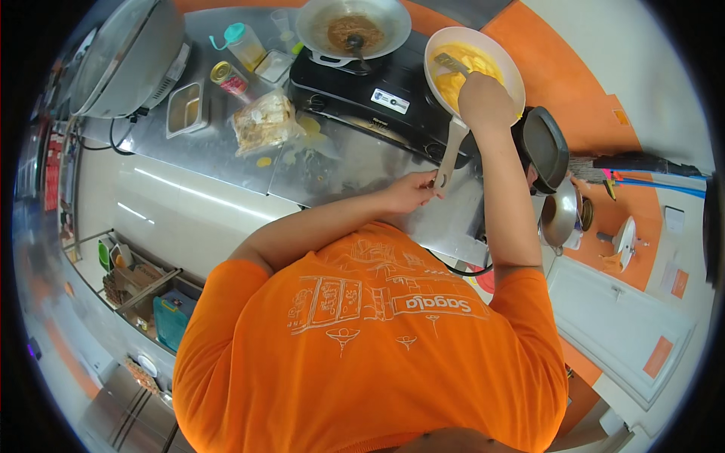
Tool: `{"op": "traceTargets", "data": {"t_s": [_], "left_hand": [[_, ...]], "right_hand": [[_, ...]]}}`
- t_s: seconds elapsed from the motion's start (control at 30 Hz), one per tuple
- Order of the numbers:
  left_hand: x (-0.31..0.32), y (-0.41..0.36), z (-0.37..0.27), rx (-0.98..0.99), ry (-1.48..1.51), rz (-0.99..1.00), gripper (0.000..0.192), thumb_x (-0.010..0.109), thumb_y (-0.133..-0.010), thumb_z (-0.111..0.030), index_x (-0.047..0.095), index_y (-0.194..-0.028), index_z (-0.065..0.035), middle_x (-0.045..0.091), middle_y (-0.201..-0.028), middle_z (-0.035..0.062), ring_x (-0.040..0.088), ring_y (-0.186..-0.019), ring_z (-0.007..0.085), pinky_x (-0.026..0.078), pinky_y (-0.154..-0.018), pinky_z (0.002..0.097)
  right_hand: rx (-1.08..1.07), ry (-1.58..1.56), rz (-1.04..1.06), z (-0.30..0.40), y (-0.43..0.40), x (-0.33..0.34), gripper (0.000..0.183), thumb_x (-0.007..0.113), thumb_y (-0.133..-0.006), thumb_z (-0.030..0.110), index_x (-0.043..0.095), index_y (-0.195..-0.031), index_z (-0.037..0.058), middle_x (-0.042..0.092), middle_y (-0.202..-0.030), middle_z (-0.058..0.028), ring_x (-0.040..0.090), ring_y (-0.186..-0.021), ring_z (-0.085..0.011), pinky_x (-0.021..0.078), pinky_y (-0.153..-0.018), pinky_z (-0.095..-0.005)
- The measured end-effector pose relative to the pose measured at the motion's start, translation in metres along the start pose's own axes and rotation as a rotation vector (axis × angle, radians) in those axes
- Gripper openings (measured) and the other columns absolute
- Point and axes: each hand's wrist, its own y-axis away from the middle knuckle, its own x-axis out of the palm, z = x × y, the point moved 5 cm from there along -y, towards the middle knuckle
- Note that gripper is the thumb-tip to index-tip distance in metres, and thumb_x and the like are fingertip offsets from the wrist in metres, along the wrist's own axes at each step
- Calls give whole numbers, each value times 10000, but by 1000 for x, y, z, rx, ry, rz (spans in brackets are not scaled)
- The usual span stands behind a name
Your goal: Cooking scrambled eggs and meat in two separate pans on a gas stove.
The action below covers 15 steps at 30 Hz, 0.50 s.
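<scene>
My left hand (414, 192) grips the end of the pale handle of a frying pan (516, 85) with a light interior. The pan is tilted over the right side of a black two-burner gas stove (354, 93). Yellow, partly set egg (451, 86) covers much of its base. My right hand (488, 102) is closed around a spatula (451, 63), whose slotted blade lies in the egg; its handle is hidden by my fingers. On the left burner sits a metal wok (308, 25) with brown food (354, 31) and a black ladle (355, 42) in it.
On the steel counter (226, 158) are a clear plastic bag of food (263, 122), a can (229, 79), a teal-lidded jug (246, 48) and a metal container (188, 110). A large metal vessel (127, 68) stands far left. Dark pans (544, 150) hang close by my right arm.
</scene>
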Motion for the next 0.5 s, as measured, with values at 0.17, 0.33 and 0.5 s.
{"op": "traceTargets", "data": {"t_s": [0.17,0.33,0.5], "left_hand": [[0,0,2,22,-64,-13,477,480,-1002,-48,416,-1472,-98,653,-1061,27,441,-704,54,431,-665,215],[1,-2,7,40,-8,-17,459,469,-1003,-33,417,-1458,-67,662,-1082,44,474,-702,65,453,-674,220],[1,4,5,-1,79,-25,379,475,-1024,-102,460,-1397,-40,678,-1104,56,534,-720,82,463,-673,233]], "right_hand": [[20,33,-79,-5,-19,7,216,531,-890,147,725,-929,60,731,-912,-164,720,-870,-316,567,-743,-441],[10,74,-80,-30,-28,3,255,490,-917,159,713,-921,35,722,-924,-193,714,-859,-346,566,-741,-459],[170,27,-107,-67,5,-21,222,513,-893,132,716,-915,43,724,-933,-181,701,-921,-359,559,-777,-462]]}}
